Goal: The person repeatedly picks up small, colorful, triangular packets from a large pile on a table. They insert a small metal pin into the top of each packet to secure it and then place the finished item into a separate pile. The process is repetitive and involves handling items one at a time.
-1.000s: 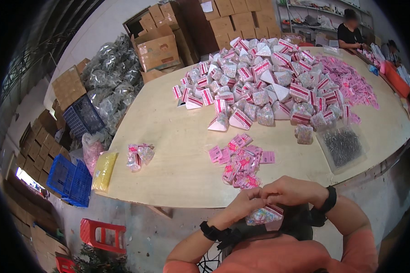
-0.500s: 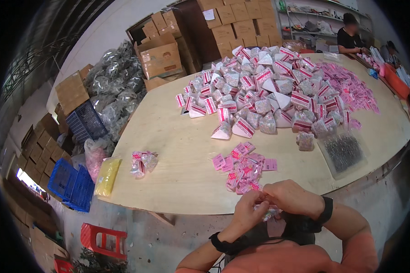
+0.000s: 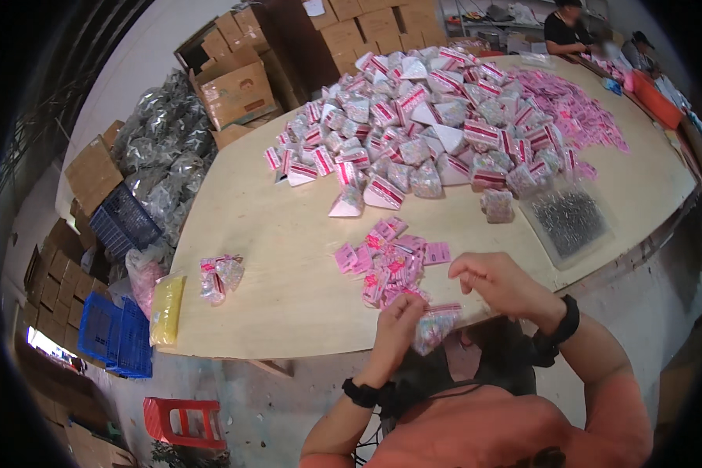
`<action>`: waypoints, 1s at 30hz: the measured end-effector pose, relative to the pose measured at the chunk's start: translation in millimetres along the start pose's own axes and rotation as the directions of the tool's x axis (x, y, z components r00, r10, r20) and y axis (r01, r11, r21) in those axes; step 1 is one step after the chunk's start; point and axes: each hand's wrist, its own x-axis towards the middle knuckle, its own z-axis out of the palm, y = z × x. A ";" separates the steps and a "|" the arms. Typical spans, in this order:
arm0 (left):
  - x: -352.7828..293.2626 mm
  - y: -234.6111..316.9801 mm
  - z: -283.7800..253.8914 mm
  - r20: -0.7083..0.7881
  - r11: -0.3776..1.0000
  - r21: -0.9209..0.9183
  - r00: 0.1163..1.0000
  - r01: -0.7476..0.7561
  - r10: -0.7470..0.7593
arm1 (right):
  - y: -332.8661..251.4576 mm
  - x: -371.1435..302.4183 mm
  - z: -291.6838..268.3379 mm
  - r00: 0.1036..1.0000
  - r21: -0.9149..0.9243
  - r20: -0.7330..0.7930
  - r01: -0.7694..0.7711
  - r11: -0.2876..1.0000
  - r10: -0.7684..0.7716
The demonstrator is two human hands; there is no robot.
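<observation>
My left hand (image 3: pixel 400 320) is closed, pinching a small clear zip bag (image 3: pixel 437 326) by its upper corner. The bag has a red strip along the top and small multicoloured pieces inside, and it hangs at the table's near edge. To the right of the bag, my right hand (image 3: pixel 495 282) is raised with bent fingers slightly apart and nothing visible in them. Just beyond my hands lies a loose pile of small pink printed cards or packets (image 3: pixel 390 261). Beside it, toward the right, stands a shallow clear tray (image 3: pixel 552 251) of small dark metal pieces.
A big heap of filled bags with red-striped headers (image 3: pixel 413 117) covers the far table (image 3: pixel 281 257), with pink cards (image 3: pixel 573 109) beside it. A few bags (image 3: pixel 221 277) and a yellow pack (image 3: pixel 168 310) lie left. Blue crates (image 3: pixel 117 335) and a red stool (image 3: pixel 183 421) stand on the floor.
My hands were together over the bag; now the right hand has let go and moved up and away. The left hand holds the bag out in view. The whole view has shifted slightly.
</observation>
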 end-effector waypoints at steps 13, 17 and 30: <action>94.5 -23.2 70.6 -0.107 0.889 0.453 0.987 -0.057 0.118 | 31.7 -41.8 -43.4 0.933 0.446 -0.254 -0.122 0.887 0.256; 90.2 -14.6 65.4 0.057 0.518 0.705 0.767 -0.484 0.639 | 43.2 -53.4 -42.6 0.908 0.449 -0.290 -0.150 0.881 0.302; -8.0 3.4 64.7 0.498 1.000 0.024 0.867 -0.017 0.003 | 17.0 -76.4 0.5 0.921 -0.533 -0.077 0.285 0.797 -0.381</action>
